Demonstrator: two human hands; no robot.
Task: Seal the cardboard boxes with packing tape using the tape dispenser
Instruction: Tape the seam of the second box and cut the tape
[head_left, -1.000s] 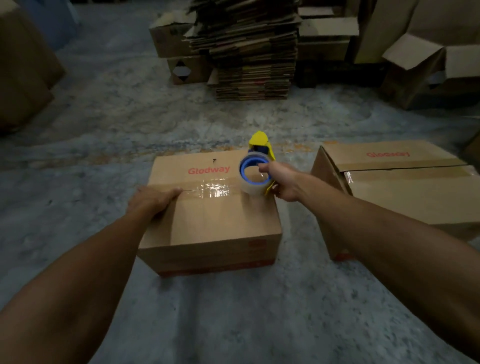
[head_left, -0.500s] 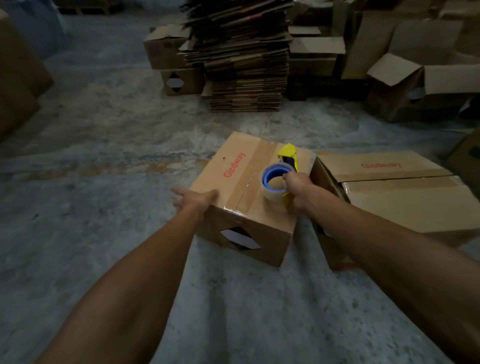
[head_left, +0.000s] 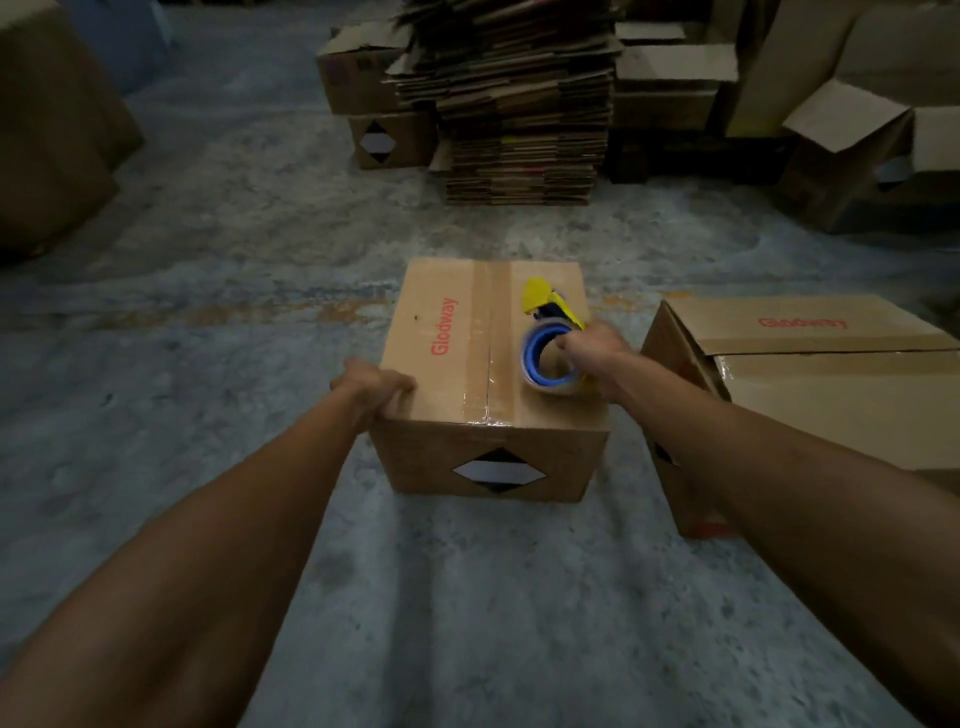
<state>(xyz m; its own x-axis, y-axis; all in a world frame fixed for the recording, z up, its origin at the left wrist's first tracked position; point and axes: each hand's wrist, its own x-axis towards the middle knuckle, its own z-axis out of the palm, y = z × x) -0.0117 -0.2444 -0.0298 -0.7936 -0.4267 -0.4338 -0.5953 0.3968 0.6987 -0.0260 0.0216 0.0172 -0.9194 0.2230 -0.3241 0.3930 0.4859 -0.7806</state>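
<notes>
Hands: left (head_left: 375, 385) grips one box (head_left: 457, 338), right (head_left: 592, 349) one dispenser (head_left: 551, 332).

A dim storeroom's mottled grey concrete floor (head_left: 218, 249), with a tall stack of flattened cardboard (head_left: 519, 98) at the far side, flanked by open-flapped empty cartons (head_left: 852, 156).

Handle of the tape dispenser (head_left: 551, 306) hidden inside the right hand (head_left: 592, 349). Second box (head_left: 831, 395) cut off at the right edge, its red lettering blurred. Left hand (head_left: 375, 384) fingertips lost over the box (head_left: 493, 374) edge, lower centre.
</notes>
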